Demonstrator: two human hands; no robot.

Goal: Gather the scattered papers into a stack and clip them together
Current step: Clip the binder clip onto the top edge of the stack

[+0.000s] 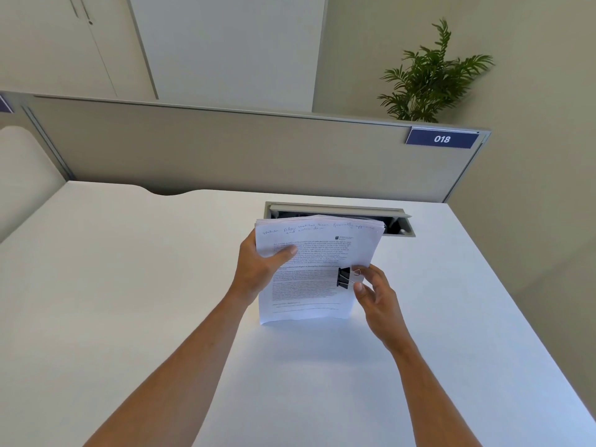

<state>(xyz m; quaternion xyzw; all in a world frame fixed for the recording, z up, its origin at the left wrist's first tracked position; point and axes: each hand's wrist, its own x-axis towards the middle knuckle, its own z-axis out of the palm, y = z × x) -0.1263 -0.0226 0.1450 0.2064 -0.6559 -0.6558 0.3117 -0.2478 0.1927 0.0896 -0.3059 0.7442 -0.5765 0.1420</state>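
Left hand grips the upper left edge of the white printed paper stack, thumb across the front sheet, fingers hidden behind. Right hand pinches the silver wire handles of a small black metal binder clip, which sits on the stack's right edge about mid-height; cannot tell whether the clip's jaws are fully seated or still squeezed open. Stack is held near upright, bottom edge resting on or just above the white bench, top edge leaning away toward the grey cable tray opening. Papers look gathered, no loose sheets visible on the bench. Handling judgement: stack is light but floppy, top sheets bow slightly, smooth sheets likely to slide out of square if grip loosens, so hold firm near the edge opposite the clip. Clip is stiff and springy; best held by the wire handles, may snap off if released crooked. Behind: grey partition with blue "018" label, green potted plant.
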